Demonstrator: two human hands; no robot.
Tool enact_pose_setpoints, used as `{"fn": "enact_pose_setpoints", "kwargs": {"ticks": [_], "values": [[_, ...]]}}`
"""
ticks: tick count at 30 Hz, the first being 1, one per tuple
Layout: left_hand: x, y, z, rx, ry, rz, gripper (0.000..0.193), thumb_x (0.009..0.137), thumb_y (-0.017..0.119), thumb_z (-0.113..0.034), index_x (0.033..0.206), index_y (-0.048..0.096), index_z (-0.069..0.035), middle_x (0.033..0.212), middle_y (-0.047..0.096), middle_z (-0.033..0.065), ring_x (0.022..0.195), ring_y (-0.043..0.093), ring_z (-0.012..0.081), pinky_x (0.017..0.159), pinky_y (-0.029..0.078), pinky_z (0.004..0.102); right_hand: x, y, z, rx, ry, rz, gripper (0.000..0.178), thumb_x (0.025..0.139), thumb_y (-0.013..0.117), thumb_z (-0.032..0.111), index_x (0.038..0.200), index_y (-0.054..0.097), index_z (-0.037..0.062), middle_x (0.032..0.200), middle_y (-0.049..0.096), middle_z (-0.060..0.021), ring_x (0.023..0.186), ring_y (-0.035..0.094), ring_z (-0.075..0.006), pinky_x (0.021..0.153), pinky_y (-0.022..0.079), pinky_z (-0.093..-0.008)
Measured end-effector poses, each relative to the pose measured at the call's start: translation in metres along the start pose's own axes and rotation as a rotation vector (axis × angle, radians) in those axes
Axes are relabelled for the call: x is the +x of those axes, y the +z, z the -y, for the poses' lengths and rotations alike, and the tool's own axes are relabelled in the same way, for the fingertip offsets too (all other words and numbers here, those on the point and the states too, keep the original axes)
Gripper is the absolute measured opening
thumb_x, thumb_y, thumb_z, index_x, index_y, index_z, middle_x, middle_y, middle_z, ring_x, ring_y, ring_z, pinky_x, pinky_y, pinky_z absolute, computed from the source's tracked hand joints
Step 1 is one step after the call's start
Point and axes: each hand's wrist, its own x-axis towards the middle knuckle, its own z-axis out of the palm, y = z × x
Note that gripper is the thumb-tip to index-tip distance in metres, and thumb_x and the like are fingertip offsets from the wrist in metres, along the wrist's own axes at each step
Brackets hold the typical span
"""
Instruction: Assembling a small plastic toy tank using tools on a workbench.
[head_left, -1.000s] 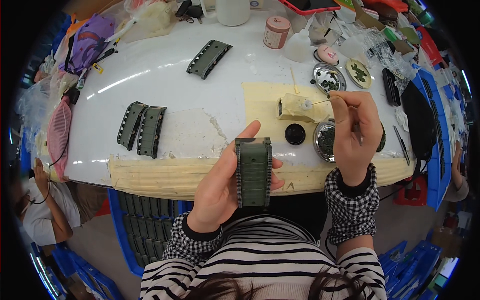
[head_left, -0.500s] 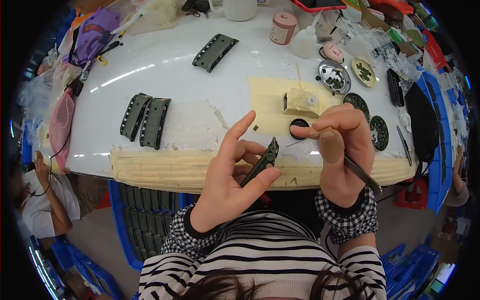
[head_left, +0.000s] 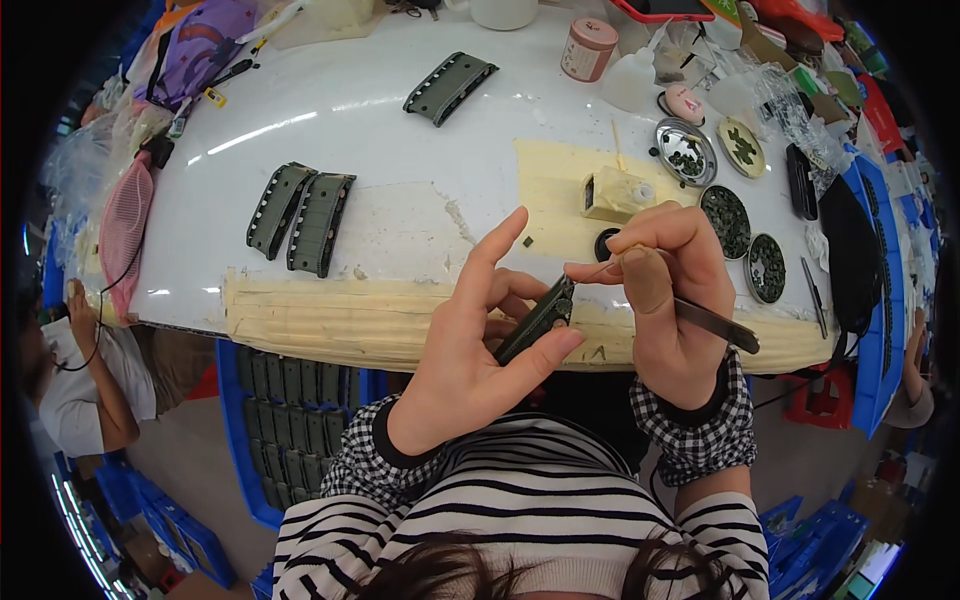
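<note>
My left hand grips a dark green moulded part, its thumb along the near side and index finger raised. The part is tilted with its narrow end up. My right hand is closed on metal tweezers, whose thin tips point at that upper end; whether they touch it, or hold anything, I cannot tell. Just beyond the right fingers lie a black round cap and a small box wrapped in cream tape. A tiny dark piece rests on the table nearby.
Two curved green panels lie at left, another farther back. Round dishes of small green pieces stand at right beside a thin dark tool. Below the padded edge is a blue crate of panels. Another person sits left.
My right hand has moved left, bringing the tweezers' tips from apart to the upper end of the green part. The left hand has shifted slightly right with it. The whole view has moved a little.
</note>
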Motion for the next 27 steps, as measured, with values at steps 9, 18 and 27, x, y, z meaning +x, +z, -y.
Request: {"fn": "enact_pose_setpoints", "kwargs": {"ticks": [9,18,27], "values": [[-0.001,-0.002,0.002,0.019,0.007,-0.006,0.085,0.085,0.071,-0.014,0.150,0.017,-0.002,0.098,0.061,0.0110,0.081,0.058,0.0115,0.069,0.049,0.0231,0.005,-0.008,0.000,0.040,-0.022,-0.117,0.018,0.099,0.051,0.014,0.102,0.050,-0.0041,0.097,0.056,-0.0098,0.079,0.063,-0.0121,0.074,0.057,-0.0264],[0.001,-0.013,0.012,-0.267,-0.014,-0.058,0.077,0.089,0.068,-0.032,0.147,0.026,-0.002,0.108,0.063,0.0128,0.092,0.061,0.0143,0.078,0.052,0.0266,0.032,-0.040,-0.016,-0.884,-0.272,-0.258,0.005,0.087,0.062,-0.002,0.092,0.060,-0.0013,0.081,0.055,-0.0090,0.065,0.054,-0.0162,0.052,0.042,-0.0303],[0.001,-0.024,0.013,-0.694,-0.034,-0.019,0.053,0.103,0.038,-0.038,0.140,0.036,0.000,0.128,0.055,0.0196,0.104,0.062,0.0230,0.092,0.051,0.0357,0.028,-0.039,-0.022,-0.902,-0.165,-0.108,0.019,0.082,0.061,-0.006,0.100,0.063,0.0004,0.085,0.055,-0.0096,0.069,0.056,-0.0230,0.053,0.042,-0.0309]]}}
